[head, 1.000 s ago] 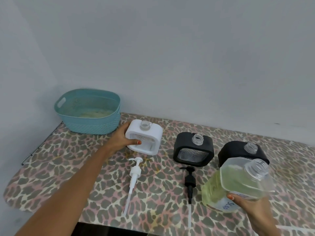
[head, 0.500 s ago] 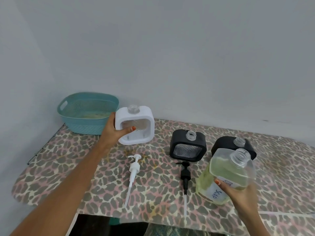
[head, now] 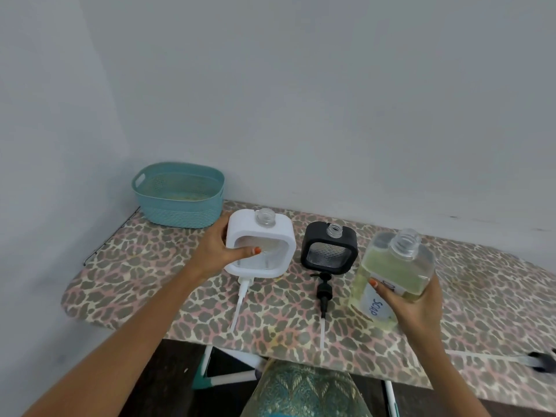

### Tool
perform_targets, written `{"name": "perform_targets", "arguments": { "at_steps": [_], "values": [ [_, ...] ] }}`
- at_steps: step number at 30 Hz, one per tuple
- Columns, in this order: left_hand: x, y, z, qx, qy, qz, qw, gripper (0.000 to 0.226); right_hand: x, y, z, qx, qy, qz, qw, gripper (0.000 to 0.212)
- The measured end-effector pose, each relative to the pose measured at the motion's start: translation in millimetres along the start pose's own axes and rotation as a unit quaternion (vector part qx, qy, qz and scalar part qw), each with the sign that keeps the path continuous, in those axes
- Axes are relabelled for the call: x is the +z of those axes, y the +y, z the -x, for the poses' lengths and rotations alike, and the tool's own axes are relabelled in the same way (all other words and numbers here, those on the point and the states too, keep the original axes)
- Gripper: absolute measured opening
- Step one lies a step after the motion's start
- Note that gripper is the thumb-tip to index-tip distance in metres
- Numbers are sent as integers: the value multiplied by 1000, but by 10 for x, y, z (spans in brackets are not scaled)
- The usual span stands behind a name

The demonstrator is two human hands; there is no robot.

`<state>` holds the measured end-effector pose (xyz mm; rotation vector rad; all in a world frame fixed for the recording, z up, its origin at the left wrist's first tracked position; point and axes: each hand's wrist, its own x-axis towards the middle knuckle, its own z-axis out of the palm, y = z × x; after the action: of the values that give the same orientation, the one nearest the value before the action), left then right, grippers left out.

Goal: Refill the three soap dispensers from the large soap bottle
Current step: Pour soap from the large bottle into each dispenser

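White soap dispenser point(head: 270, 251) is being gripped by the left hand point(head: 215, 254). The thumb is being pressed across its clear front window and the fingers are being wrapped round its 9 o'clock side. Its uncapped neck is being pointed toward 12 o'clock. Whether its base is touching the cover cannot be told. The head of the white pump point(head: 241, 291) is being hidden under it, and the tube is being left trailing toward 6 o'clock on the leopard-print board point(head: 144, 266).

Large soap bottle point(head: 394, 266) is being held by the right hand point(head: 416, 311) at 3 o'clock of the white dispenser, well apart from it. The thumb is being pressed on the front just above the "SOAP" label point(head: 374, 307), and the fingers are being curled round the back. The open-necked bottle is being kept roughly upright with a slight lean, and yellow-green liquid is being shown through most of it.

Black soap dispenser point(head: 328, 251) is being left standing between the two, uncapped, with the black pump point(head: 324, 291) being left lying at its 6 o'clock, just beside it. Teal basket point(head: 180, 212) is being kept at 11 o'clock of the white dispenser, against the wall.
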<state>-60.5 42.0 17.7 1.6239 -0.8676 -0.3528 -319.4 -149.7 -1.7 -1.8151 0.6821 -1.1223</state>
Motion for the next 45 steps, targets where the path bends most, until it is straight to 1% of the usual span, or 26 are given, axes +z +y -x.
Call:
{"name": "perform_targets", "arguments": {
  "at_steps": [3,4,6,10,14,16,19,23,28,30,32,34,35,38,41,45],
  "values": [
    [32,103,103,1,-15,24,1000,56,-4,-184,-20,-31,-2,-17,999,85],
    [39,141,137,3,-23,31,999,56,0,-234,-27,-44,-3,-15,999,85],
    [41,205,193,4,-38,49,998,54,16,-322,-35,-78,-5,10,997,89],
    [10,290,269,-5,-93,57,994,65,61,-461,-64,-148,-20,91,985,80],
    [7,354,326,20,-140,34,989,64,113,-546,-97,-203,-47,140,968,72],
    [9,351,359,30,-151,38,987,74,140,-549,-121,-216,-56,162,961,73],
    [19,306,387,32,-149,54,987,78,158,-518,-156,-231,-67,190,952,74],
    [43,229,404,35,-158,51,986,76,174,-485,-192,-254,-73,219,939,72],
    [71,211,414,27,-211,61,975,68,215,-465,-221,-292,-83,256,918,66],
    [76,207,414,26,-228,58,972,60,230,-438,-233,-313,-94,266,907,64],
    [80,202,405,22,-249,52,967,45,237,-409,-239,-330,-98,279,896,63],
    [85,195,391,19,-258,48,965,38,237,-388,-238,-345,-95,295,886,63],
    [90,179,382,18,-258,48,965,38,235,-382,-237,-355,-95,301,880,62],
    [110,138,357,23,-254,45,966,54,228,-382,-247,-382,-99,316,863,64],
    [134,113,334,24,-254,40,966,52,221,-385,-264,-394,-107,324,853,65],
    [165,111,314,23,-257,37,965,60,206,-373,-309,-404,-115,328,846,65]
  ]
}}
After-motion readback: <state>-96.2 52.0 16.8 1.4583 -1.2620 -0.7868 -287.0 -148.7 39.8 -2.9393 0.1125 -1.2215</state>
